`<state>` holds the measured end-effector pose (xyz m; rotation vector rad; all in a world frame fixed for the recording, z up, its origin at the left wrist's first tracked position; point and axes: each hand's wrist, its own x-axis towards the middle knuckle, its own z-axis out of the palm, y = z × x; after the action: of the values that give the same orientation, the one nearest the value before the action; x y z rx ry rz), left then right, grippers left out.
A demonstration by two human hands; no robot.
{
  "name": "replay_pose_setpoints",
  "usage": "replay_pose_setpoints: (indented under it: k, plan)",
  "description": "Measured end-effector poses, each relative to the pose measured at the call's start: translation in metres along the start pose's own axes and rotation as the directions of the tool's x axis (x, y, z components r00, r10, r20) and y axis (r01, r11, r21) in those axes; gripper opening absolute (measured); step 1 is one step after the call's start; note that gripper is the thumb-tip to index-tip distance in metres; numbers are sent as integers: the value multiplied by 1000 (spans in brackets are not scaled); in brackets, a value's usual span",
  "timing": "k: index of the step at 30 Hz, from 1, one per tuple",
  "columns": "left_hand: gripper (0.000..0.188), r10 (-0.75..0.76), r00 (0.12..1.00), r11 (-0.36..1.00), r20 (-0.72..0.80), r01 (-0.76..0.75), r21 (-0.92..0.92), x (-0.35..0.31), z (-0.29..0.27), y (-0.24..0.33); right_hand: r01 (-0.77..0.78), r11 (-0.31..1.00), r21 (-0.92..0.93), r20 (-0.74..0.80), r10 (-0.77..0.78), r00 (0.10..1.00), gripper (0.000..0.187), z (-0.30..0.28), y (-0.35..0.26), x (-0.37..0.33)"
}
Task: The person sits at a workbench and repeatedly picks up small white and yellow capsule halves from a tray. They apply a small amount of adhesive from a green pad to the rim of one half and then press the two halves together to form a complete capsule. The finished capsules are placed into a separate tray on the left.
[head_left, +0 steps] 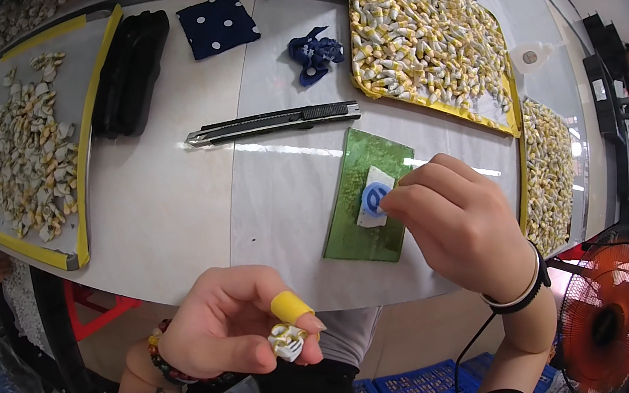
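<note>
Free tabletop left of the green plate ends at a knife.

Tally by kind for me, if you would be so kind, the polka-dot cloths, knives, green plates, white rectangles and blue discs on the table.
Polka-dot cloths: 2
Knife: 1
Green plate: 1
White rectangle: 1
Blue disc, by the right hand: 1
Total: 6

Knife left of plate; cloths behind knife; tray behind plate.
</note>
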<state>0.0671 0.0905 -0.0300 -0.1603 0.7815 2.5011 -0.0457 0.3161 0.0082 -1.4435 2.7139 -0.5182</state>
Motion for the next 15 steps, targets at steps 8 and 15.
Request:
replay_pose_setpoints:
  k: [8, 15]
  plan:
    - [39, -117, 982, 983, 151, 136, -121, 4, -8, -3, -58, 992, 116, -131, 73, 989, 16, 0, -10, 3]
    - [35, -234, 950, 941, 206, 275, -197, 12, -6, -7, 27, 813, 582, -259, 153, 954, 18, -14, -42, 6]
